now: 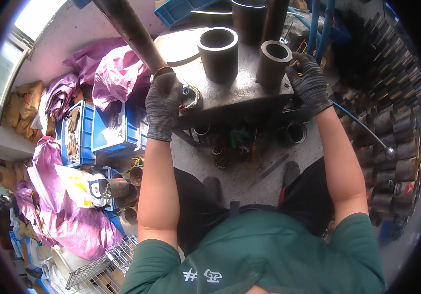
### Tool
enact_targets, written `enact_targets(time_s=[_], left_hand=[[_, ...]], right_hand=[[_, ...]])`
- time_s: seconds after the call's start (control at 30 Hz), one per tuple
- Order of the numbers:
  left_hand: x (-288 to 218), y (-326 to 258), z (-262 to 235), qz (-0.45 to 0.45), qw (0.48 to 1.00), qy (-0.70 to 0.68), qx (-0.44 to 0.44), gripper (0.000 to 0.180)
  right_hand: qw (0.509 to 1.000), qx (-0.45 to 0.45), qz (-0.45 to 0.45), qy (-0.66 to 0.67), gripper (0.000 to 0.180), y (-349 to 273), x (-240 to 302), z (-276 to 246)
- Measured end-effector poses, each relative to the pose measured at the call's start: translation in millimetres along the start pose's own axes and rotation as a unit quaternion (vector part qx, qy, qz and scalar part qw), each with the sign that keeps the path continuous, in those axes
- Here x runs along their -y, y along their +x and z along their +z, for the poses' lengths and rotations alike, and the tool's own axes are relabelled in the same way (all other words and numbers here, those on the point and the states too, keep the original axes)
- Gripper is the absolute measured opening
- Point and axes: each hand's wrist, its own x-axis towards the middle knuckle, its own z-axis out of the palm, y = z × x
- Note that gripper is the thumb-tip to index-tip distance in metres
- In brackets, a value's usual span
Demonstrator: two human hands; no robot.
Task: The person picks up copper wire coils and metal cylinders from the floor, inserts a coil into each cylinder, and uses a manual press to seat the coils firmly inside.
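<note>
1. Blue plastic crates (103,132), far left, stand on the floor among crumpled purple sheets (115,73); short tube offcuts (117,187) lie heaped below them.
2. Long steel tube (133,33): dark, round, dull brown-grey in surface, running diagonally from the upper edge of the view down to the left edge of the metal worktable (240,93). Its lower end carries a bright ring at the rim.
3. Left hand (163,105) (in a grey knit glove): fingers curled around the lower end of the long steel tube, gripping it just beside the table edge.
4. Wide tube section (218,53): a thick-walled cylinder, standing upright on the worktable, mouth open upward, pale cut rim.
5. Narrow tube section (273,62): likewise upright, near the table's right edge, well apart from item 2.
6. Right hand (310,81) (gloved alike): laid against the right side of the narrow tube section, fingers bent; whether it clasps the piece cannot be told.
7. Stacked tubes (391,127), far right, in rows, open ends facing the viewer.
</note>
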Motion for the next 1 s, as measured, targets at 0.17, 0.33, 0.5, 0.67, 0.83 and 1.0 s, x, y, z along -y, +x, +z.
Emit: enact_targets(time_s=[0.17, 0.33, 0.5, 0.67, 0.83, 1.0], left_hand=[[6.4, -17.4, -9.6, 0.053, 0.959, 0.266, 0.078, 0.031], [5.1, -20.0, -1.5, -0.041, 0.898, 0.396, 0.186, 0.039], [26.1, -16.7, 0.3, -0.012, 0.942, 0.301, 0.148, 0.036], [-7.6, -31.0, 21.1, -0.231, 0.950, -0.147, 0.153, 0.045], [-34.9, -51.6, 56.1, -0.256, 0.837, -0.467, 0.126, 0.032], [-25.9, -62.4, 74.4, -0.278, 0.746, -0.587, 0.147, 0.032]], right_hand=[[0.996, 0.037, 0.035, 0.078, 0.020, -14.6, -2.2, -13.7], [0.960, 0.209, 0.136, 0.129, 0.028, -19.2, 3.4, -36.6], [0.948, 0.240, 0.069, 0.197, 0.038, -30.5, 16.8, -42.1], [0.937, 0.268, 0.053, 0.218, 0.041, -42.8, 12.0, -45.3], [0.939, 0.287, 0.019, 0.190, 0.037, -46.7, 32.4, -51.9], [0.909, 0.327, 0.045, 0.255, 0.036, -55.2, 50.8, -49.6]])
